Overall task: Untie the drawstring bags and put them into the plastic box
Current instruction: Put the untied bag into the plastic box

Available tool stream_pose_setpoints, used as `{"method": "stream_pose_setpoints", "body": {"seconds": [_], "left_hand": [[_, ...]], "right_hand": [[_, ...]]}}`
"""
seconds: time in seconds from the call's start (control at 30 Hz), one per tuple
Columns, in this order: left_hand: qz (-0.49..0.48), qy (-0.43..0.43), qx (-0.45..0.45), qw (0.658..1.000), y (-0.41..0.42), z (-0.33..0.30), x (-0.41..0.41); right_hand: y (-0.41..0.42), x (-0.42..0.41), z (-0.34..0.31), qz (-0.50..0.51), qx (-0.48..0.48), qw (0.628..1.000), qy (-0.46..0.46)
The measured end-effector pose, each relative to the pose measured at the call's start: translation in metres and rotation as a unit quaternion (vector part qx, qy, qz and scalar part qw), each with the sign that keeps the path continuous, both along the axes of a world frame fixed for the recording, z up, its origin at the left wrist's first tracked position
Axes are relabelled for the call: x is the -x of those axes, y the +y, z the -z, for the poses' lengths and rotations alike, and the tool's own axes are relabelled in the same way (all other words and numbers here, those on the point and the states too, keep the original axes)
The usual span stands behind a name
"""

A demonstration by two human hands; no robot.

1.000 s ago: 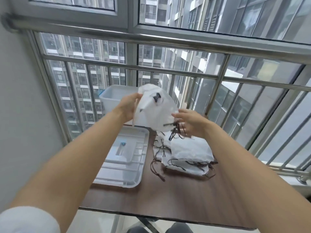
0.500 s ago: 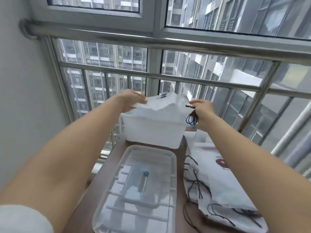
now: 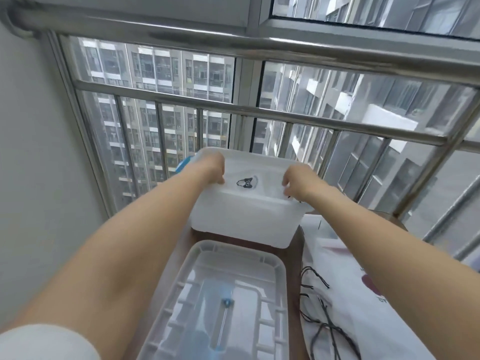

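A white drawstring bag (image 3: 250,181) with a small black dog-face print lies spread inside the translucent plastic box (image 3: 241,222) at the table's far end. My left hand (image 3: 213,168) grips the bag's left edge, fingers curled down into the box. My right hand (image 3: 298,183) pinches its right edge, where a bit of dark cord shows. Both hands are inside the box's rim. A pile of more white bags (image 3: 348,294) with dark drawstrings lies on the table to the right, partly under my right forearm.
The box's clear lid (image 3: 223,302) lies upside down on the dark wooden table (image 3: 294,258), near me. A steel railing (image 3: 285,120) and window stand right behind the box. A grey wall (image 3: 39,165) closes the left side.
The bag was held up above the table and the pile; both hands have carried it forward and lowered it into the box. The view has shifted closer to the box.
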State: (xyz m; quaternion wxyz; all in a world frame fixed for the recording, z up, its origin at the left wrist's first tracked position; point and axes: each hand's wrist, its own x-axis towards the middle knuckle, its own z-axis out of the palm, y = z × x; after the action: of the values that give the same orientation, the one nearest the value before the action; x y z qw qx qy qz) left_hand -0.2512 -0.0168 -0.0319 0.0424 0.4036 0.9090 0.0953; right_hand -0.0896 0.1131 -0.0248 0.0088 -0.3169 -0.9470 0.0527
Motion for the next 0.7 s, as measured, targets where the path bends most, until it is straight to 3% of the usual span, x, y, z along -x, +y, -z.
{"method": "stream_pose_setpoints", "body": {"seconds": [0.1, 0.23, 0.33, 0.47, 0.6, 0.7], "left_hand": [[0.006, 0.020, 0.023, 1.000, 0.005, 0.001, 0.000], [0.026, 0.006, -0.014, 1.000, 0.015, 0.002, -0.007], [0.044, 0.013, -0.057, 0.997, 0.017, -0.004, -0.023], [0.050, -0.029, -0.158, 0.986, 0.010, -0.009, -0.054], [0.075, -0.054, -0.336, 0.937, -0.006, -0.009, -0.121], [0.103, -0.088, -0.377, 0.916, -0.022, -0.004, -0.182]], "right_hand": [[-0.001, 0.011, 0.006, 0.002, -0.011, 0.999, -0.043], [-0.002, 0.017, 0.011, 0.000, -0.019, 0.999, -0.046], [-0.011, 0.010, 0.004, -0.007, 0.005, 1.000, 0.017], [-0.030, -0.029, -0.015, -0.028, 0.062, 0.984, 0.166], [-0.052, -0.091, -0.016, 0.001, 0.079, 0.964, 0.254], [-0.069, -0.142, -0.006, 0.027, 0.072, 0.953, 0.293]]}}
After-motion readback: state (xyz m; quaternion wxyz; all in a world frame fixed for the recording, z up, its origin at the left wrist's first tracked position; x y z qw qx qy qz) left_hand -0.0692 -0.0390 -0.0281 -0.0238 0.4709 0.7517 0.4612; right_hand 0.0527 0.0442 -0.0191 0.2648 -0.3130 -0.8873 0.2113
